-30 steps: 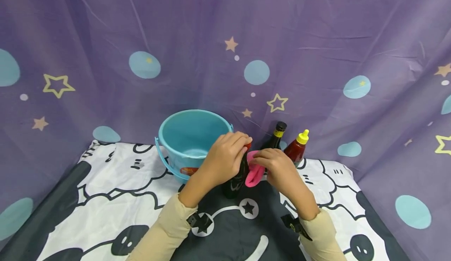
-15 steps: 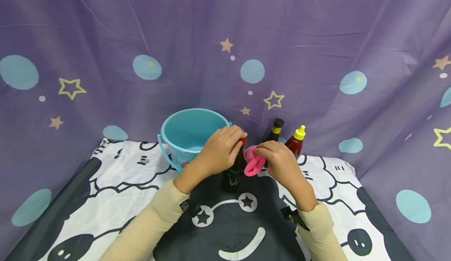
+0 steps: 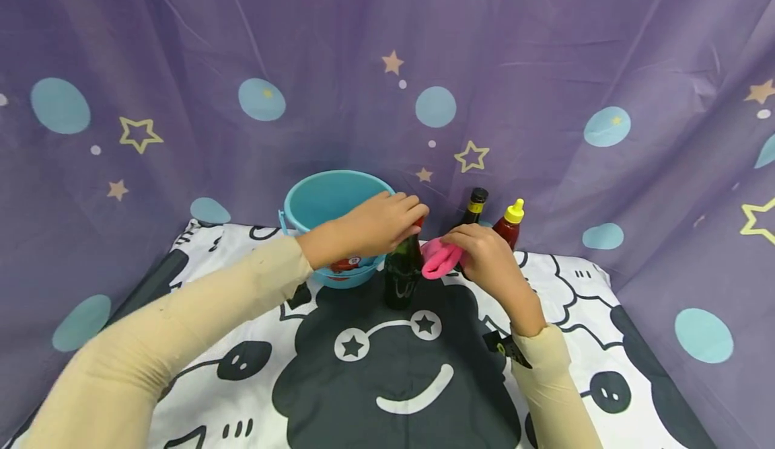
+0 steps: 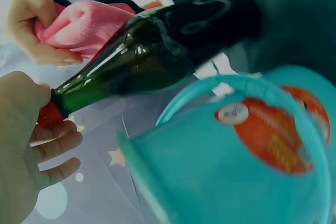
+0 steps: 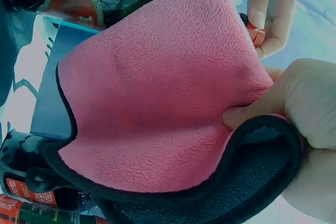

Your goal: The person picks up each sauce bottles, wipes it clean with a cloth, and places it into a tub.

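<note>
My left hand (image 3: 384, 223) pinches the red cap (image 4: 51, 115) of a dark green glass bottle (image 3: 402, 275), which stands nearly upright on the cloth-covered table. In the left wrist view, thumb and index finger are at the cap while the other fingers spread loose. My right hand (image 3: 489, 260) grips a folded pink cleaning cloth (image 3: 439, 259) right beside the bottle. In the right wrist view the thumb presses into the cloth's fuzzy pink face (image 5: 152, 87); its dark-edged underside is grey. Part of the bottle's label shows behind the cloth there.
A light blue bucket (image 3: 366, 275) stands just left of and behind the bottle, under my left forearm. Behind my right hand are a black-capped dark bottle (image 3: 474, 208) and a red sauce bottle with a yellow nozzle (image 3: 508, 227). A purple curtain (image 3: 545, 99) hangs at the back.
My left forearm has swung outward to the left and lies more level, the hand still on the cap. The right hand keeps the cloth beside the bottle. The head view has shifted slightly.
</note>
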Demonstrator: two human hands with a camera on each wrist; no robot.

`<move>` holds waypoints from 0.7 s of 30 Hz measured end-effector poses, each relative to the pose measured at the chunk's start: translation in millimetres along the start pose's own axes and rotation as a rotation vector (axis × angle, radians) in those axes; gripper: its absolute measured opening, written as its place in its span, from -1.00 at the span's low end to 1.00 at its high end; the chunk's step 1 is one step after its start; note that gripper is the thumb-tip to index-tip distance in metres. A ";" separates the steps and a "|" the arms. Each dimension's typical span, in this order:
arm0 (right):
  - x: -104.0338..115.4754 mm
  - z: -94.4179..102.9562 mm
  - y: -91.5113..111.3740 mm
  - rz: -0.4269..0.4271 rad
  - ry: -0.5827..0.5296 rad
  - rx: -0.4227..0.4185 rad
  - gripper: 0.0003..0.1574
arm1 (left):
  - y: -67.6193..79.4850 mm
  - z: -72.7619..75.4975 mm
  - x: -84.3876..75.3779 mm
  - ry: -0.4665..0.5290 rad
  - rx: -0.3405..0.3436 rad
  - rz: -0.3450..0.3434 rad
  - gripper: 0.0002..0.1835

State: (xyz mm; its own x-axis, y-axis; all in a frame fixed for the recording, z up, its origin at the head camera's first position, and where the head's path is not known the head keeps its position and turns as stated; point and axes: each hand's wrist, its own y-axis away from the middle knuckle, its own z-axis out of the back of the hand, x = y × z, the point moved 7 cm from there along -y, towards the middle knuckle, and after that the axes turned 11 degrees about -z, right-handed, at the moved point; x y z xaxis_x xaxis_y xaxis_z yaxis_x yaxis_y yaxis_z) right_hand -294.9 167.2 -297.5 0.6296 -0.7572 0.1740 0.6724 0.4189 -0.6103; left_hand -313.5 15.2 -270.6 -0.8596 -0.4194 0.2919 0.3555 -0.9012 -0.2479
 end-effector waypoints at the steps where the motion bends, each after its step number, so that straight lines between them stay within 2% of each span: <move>1: -1.1 0.1 -0.9 -0.007 -0.001 0.007 -0.58 | -1.7 1.5 0.7 -0.013 0.022 -0.013 -0.74; 7: -3.9 1.6 -0.3 -0.040 -0.010 0.030 -0.55 | -8.0 4.1 0.9 -0.055 0.123 -0.056 -0.73; 12: -3.5 2.6 1.5 -0.043 -0.018 0.030 -0.56 | -7.3 -0.7 1.0 -0.129 0.150 -0.085 -0.69; 15: -3.7 0.9 1.9 -0.042 -0.018 0.036 -0.56 | -4.9 0.3 2.2 -0.159 0.125 -0.101 -0.70; 17: -4.3 0.1 1.5 -0.048 -0.016 0.042 -0.56 | -5.0 7.5 4.4 -0.157 0.085 -0.106 -0.72; 21: -6.9 0.3 0.2 -0.060 -0.014 0.054 -0.56 | -9.7 39.0 12.8 -0.134 -0.046 -0.112 -0.75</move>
State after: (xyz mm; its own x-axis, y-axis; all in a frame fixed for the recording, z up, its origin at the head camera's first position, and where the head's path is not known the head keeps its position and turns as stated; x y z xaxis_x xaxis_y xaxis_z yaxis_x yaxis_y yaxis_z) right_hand -299.0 172.7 -298.5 0.5931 -0.7745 0.2200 0.7287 0.4001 -0.5558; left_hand -313.6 14.2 -228.5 -0.8353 -0.3301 0.4397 0.2404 -0.9385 -0.2479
